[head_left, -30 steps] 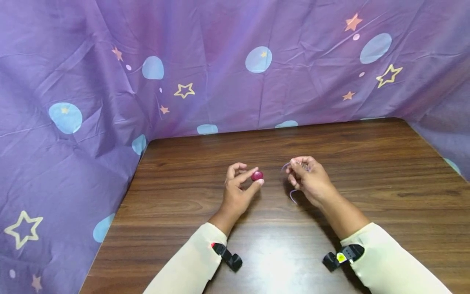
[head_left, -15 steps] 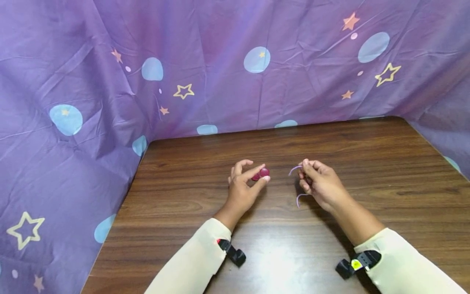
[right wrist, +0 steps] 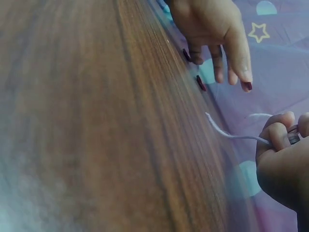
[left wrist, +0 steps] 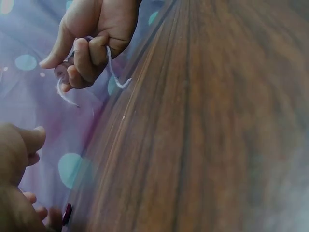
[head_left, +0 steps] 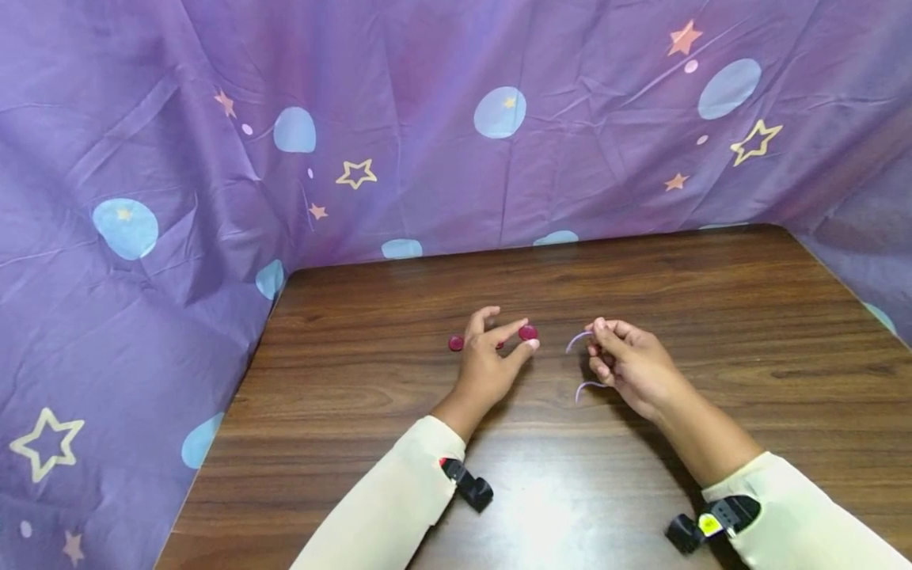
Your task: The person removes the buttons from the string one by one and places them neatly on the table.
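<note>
Between thumb and index finger my left hand (head_left: 486, 366) pinches a small dark red button (head_left: 528, 332), its other fingers held apart. A second red button (head_left: 456, 343) lies on the table left of this hand. Another button (head_left: 500, 345) shows partly behind its fingers. To the right, my right hand (head_left: 636, 366) grips a thin light purple string (right wrist: 248, 137) in curled fingers, both loose ends hanging out. In the right wrist view a small grey ring-like piece (right wrist: 293, 138) shows between its fingers, mostly hidden. A gap separates the hands.
Both hands are over a dark wood-grain table (head_left: 342, 396). A purple curtain (head_left: 420, 158) with stars and planets hangs behind the table and along its sides. Black straps (head_left: 466, 484) with small devices sit on both sleeves.
My left hand has moved right with its button, uncovering the buttons lying behind it. My right hand has shifted right and slightly nearer, still holding the string, whose ends show more.
</note>
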Demonstrator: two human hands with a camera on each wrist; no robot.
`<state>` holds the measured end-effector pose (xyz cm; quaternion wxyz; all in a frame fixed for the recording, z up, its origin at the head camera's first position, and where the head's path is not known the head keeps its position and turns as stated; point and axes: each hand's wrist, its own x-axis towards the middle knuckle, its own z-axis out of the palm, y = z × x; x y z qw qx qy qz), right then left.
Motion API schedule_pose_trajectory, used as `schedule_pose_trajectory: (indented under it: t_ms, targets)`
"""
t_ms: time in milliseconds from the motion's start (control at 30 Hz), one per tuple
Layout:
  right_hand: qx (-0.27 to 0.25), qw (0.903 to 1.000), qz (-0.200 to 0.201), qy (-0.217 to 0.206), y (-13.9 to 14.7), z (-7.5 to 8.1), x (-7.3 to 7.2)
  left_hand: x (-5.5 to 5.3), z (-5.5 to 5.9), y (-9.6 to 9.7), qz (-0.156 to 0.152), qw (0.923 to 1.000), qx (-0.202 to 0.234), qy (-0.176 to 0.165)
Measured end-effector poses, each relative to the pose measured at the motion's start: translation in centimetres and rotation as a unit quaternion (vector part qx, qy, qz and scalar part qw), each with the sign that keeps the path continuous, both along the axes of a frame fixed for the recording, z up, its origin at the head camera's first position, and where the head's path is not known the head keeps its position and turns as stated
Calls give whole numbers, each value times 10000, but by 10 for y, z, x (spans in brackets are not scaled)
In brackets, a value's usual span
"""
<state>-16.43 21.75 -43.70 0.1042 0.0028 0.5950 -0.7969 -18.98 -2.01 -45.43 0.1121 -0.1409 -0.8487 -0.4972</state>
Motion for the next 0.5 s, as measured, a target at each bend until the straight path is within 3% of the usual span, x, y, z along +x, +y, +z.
schedule_pose_trajectory:
  t_ms: [333, 500]
  targets:
    - [-14, 10000, -45, -43, 2, -2, 0, -5, 0, 3, 182, 9981, -242, -530]
    - [-41, 10000, -65, -21, 3, -3, -1, -14, -12, 7, 354, 9972, -424, -505]
